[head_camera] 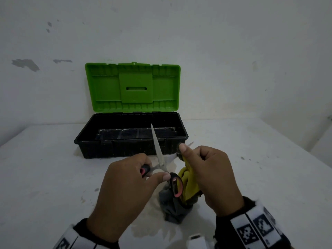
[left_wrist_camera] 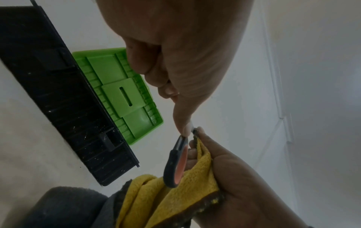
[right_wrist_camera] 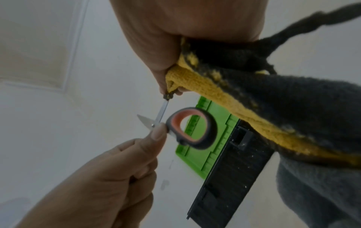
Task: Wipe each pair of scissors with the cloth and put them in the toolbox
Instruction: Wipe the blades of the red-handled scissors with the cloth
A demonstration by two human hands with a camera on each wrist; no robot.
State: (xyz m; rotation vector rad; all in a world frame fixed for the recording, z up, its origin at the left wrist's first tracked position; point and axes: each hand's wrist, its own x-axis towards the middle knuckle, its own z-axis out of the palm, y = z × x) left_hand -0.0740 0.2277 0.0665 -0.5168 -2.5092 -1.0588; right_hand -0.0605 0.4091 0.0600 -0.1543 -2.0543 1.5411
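Left hand (head_camera: 124, 184) pinches the steel scissors with black, pink-lined loop handles (head_camera: 161, 166) near the pivot, thumb against the near loop and fingers curled about the far one, holding them in the air above the white bench (head_camera: 53, 177) with the blades spread wide. Right hand (head_camera: 212, 177) pinches a fold of the yellow and grey microfibre cloth (head_camera: 188, 180) around the right-pointing blade, thumb on top near its tip; the rest of the cloth hangs down to the bench between the wrists. The other blade points away toward the black plastic toolbox with its green lid raised (head_camera: 132, 141), which stands at the far edge of the bench against the wall; no scissors can be made out inside it. The step in hand appears to be wiping one blade. To do it well, the cloth should likely be drawn from pivot to tip with the pinch on the flat faces and off the cutting edge, the left hand keeping the blades apart, and the second blade treated likewise before the closed scissors are laid in the toolbox.
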